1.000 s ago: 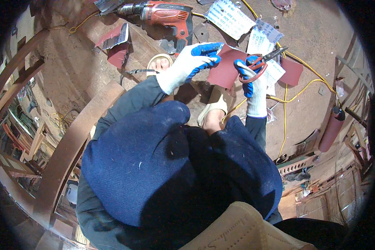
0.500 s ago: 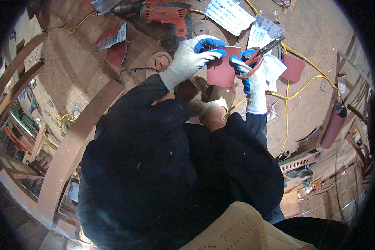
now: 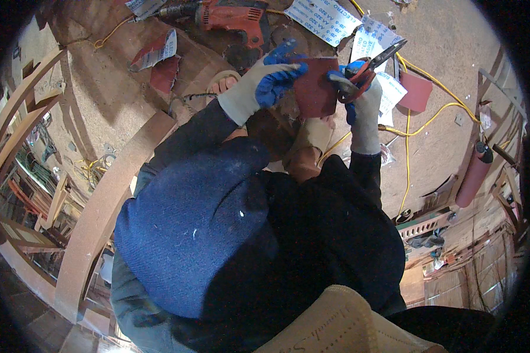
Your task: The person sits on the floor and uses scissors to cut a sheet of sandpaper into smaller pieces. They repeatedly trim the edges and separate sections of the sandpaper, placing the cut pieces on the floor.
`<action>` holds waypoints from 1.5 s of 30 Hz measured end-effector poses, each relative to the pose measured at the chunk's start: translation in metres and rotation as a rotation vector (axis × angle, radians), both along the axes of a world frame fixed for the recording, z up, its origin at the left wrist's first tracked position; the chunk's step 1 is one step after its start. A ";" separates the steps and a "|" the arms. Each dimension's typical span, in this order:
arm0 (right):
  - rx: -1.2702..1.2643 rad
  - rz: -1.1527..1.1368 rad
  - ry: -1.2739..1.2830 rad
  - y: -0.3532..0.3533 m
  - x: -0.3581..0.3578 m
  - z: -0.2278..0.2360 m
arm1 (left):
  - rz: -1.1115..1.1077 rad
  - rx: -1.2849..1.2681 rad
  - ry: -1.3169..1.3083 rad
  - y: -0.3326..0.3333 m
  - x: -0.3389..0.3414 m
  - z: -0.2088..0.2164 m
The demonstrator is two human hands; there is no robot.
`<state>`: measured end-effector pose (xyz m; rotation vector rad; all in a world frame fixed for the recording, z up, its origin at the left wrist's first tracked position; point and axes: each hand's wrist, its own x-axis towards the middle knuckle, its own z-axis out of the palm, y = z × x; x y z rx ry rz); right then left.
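A reddish-brown piece of sandpaper [image 3: 316,88] hangs between my two gloved hands, above my feet. My right hand [image 3: 365,100] is closed around a pair of red-handled scissors [image 3: 386,54], their dark blades pointing up and away to the right. The thumb of that same hand lies at the sandpaper's right edge and pinches it. On the other side my left hand [image 3: 269,82] has its blue-coated fingers apart, at the sheet's left edge; whether a fingertip touches the sheet I cannot tell.
A red power drill [image 3: 232,20] lies beyond my left hand. Printed-back sandpaper sheets [image 3: 324,22] and a red piece [image 3: 415,92] lie around it. A yellow cord [image 3: 407,153] runs across the floor at right, near a red roll [image 3: 474,176]. Curved wooden parts [image 3: 109,203] stand at left.
My left hand has drawn back slightly left and spread its fingers, which earlier pinched the sandpaper. The sheet has tilted and looks darker. The scissors have turned a little in my right hand.
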<state>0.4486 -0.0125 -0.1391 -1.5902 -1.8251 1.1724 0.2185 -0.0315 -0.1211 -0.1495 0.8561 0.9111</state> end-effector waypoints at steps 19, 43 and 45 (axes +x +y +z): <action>-0.077 0.084 0.077 -0.013 0.022 -0.028 | -0.496 0.281 0.522 0.013 -0.003 0.007; -0.457 -0.208 0.151 0.025 0.006 0.017 | -0.666 0.510 0.827 0.021 0.024 -0.007; -0.408 -0.247 0.174 0.024 0.005 0.014 | -0.496 0.278 0.542 0.025 0.035 0.000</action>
